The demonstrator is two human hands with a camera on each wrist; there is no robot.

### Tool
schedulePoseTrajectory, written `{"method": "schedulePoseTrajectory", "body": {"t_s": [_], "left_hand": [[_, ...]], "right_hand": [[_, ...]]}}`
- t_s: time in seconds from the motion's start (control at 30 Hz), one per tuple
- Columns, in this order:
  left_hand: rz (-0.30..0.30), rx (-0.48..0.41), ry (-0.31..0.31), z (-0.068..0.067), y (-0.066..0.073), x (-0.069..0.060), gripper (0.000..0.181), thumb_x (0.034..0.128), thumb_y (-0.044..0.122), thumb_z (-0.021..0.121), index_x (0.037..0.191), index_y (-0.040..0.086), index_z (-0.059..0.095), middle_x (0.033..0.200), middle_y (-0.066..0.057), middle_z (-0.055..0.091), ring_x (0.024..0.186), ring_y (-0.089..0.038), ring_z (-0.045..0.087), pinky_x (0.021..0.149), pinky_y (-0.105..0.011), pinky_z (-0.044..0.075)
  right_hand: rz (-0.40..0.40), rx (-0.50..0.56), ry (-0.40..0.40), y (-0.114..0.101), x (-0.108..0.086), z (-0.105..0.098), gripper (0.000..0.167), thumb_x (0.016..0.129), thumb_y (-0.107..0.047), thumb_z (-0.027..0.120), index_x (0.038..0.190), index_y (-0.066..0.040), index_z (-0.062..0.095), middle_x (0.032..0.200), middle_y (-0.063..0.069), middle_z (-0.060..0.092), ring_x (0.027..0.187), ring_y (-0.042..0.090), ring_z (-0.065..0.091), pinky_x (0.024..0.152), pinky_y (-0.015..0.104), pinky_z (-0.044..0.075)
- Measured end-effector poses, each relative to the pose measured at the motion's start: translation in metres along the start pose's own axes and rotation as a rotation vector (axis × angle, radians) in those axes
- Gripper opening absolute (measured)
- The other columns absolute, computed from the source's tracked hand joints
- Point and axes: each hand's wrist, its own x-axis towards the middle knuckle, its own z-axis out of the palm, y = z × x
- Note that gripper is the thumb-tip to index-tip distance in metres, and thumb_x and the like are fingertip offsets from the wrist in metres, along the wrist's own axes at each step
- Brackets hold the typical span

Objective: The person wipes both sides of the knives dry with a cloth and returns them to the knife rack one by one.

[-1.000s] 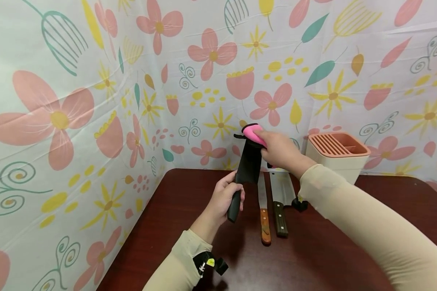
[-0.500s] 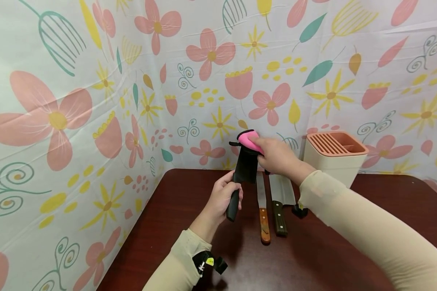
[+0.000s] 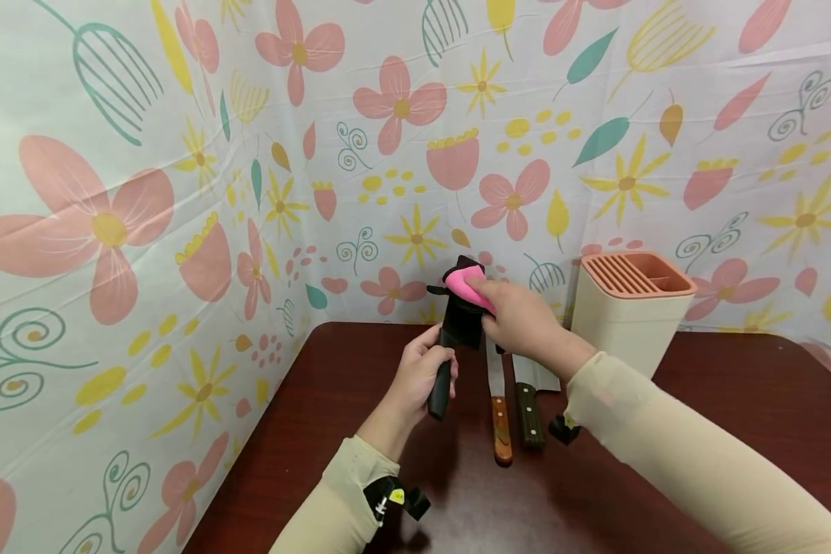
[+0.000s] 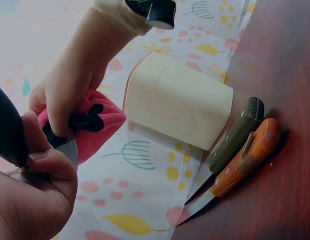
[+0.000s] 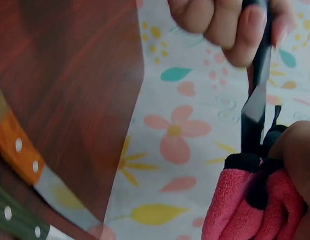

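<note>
In the head view my left hand (image 3: 418, 369) grips the black handle (image 3: 440, 388) of a broad-bladed kitchen knife (image 3: 464, 332), held tilted above the table with its blade upward. My right hand (image 3: 526, 317) pinches a pink cloth (image 3: 465, 286) with black trim, folded across the blade. A dark tip of the blade pokes out above the cloth; the part under it is hidden. The right wrist view has the bunched fluffy cloth (image 5: 245, 200) against the blade, below the left fingers (image 5: 220, 25). In the left wrist view, a shiny strip of blade (image 4: 68, 151) shows beside the cloth.
On the dark red table (image 3: 298, 462) lie a knife with an orange-brown wooden handle (image 3: 502, 431) and a cleaver with a dark handle (image 3: 529, 415). Behind my right arm stands a cream knife holder (image 3: 630, 331) with an orange slotted top. A flower-patterned curtain (image 3: 388, 154) hangs behind.
My right hand and the cloth have slid down the blade toward the handle and slightly left. The blade's tip now shows above the cloth. My left hand keeps its grip, almost still.
</note>
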Motion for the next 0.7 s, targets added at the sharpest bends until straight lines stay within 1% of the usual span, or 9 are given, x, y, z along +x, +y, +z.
{"method": "schedulePoseTrajectory", "body": {"t_s": [0.17,0.27,0.33,0.47,0.57,0.7], "left_hand": [[0.005,0.007,0.01,-0.002,0.0,0.0,0.048,0.101,0.009,0.049,0.148,0.017,0.051,0.068,-0.001,0.056,0.047,-0.011,0.053,0.045,-0.024,0.05],[0.001,0.01,0.014,-0.003,0.001,0.0,0.048,0.101,0.008,0.048,0.149,0.016,0.05,0.068,-0.001,0.056,0.047,-0.011,0.053,0.045,-0.024,0.051],[0.001,0.013,0.018,-0.003,0.001,0.0,0.047,0.101,0.007,0.048,0.148,0.014,0.051,0.068,-0.001,0.055,0.047,-0.011,0.052,0.045,-0.024,0.05],[0.008,0.021,0.025,-0.005,0.001,0.001,0.045,0.1009,0.006,0.047,0.145,0.011,0.052,0.067,-0.001,0.055,0.046,-0.011,0.052,0.045,-0.024,0.05],[0.008,0.027,0.028,-0.006,0.002,0.001,0.041,0.1018,0.006,0.046,0.142,0.01,0.053,0.066,-0.001,0.054,0.045,-0.011,0.052,0.045,-0.024,0.051],[0.008,0.032,0.04,-0.006,0.001,0.0,0.033,0.1009,0.006,0.046,0.133,0.003,0.054,0.066,0.0,0.054,0.044,-0.011,0.051,0.045,-0.024,0.05]], "right_hand": [[-0.001,-0.006,0.014,-0.013,-0.008,0.003,0.063,0.083,-0.005,0.064,0.145,-0.01,0.058,0.112,0.015,0.074,0.074,0.026,0.059,0.06,0.041,0.048],[-0.003,-0.006,0.013,-0.019,-0.013,0.004,0.061,0.083,-0.005,0.065,0.143,-0.01,0.06,0.098,0.013,0.074,0.069,0.025,0.057,0.059,0.039,0.047],[-0.007,0.0,0.016,-0.022,-0.016,0.004,0.06,0.083,-0.005,0.066,0.142,-0.009,0.061,0.094,0.013,0.073,0.068,0.024,0.057,0.06,0.039,0.048],[-0.029,0.002,0.019,-0.027,-0.023,0.003,0.06,0.082,-0.005,0.067,0.142,-0.01,0.061,0.094,0.012,0.073,0.069,0.024,0.059,0.06,0.039,0.048],[-0.059,0.0,0.019,-0.03,-0.027,0.002,0.059,0.081,-0.004,0.066,0.141,-0.009,0.062,0.098,0.012,0.075,0.069,0.023,0.059,0.059,0.037,0.048],[-0.087,-0.005,0.014,-0.033,-0.034,0.0,0.061,0.079,-0.002,0.065,0.14,-0.009,0.063,0.096,0.011,0.075,0.068,0.02,0.057,0.059,0.034,0.045]]}}
